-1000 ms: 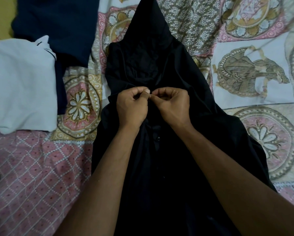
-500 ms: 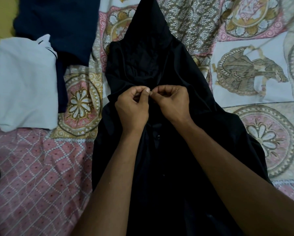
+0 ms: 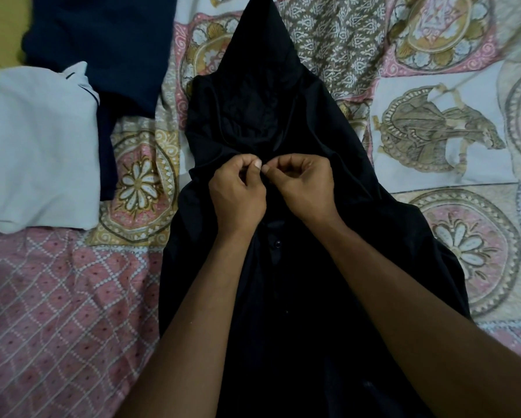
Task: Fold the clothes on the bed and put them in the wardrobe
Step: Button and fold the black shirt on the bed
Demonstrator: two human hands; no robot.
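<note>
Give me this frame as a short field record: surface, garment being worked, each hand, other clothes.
surface: pink, white and gold patterned bedspread
garment in work: black button-front cloth shirt, lying unfolded
left hand: pinches the shirt's front opening, above a black button
right hand: pinches the same spot, fingertips meeting the left's
other clothes: white cloth garment at left; navy blue cloth garment beside it

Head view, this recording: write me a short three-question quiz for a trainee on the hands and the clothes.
1. True or false: the left hand and the right hand both pinch the black shirt at its front opening.
2. What lies left of the black shirt on the bedspread? A) white garment B) pillow C) hanger
3. Fill in: next to the white garment lies a ____ garment.
Key: 1 true; 2 A; 3 navy, the navy garment.
</note>
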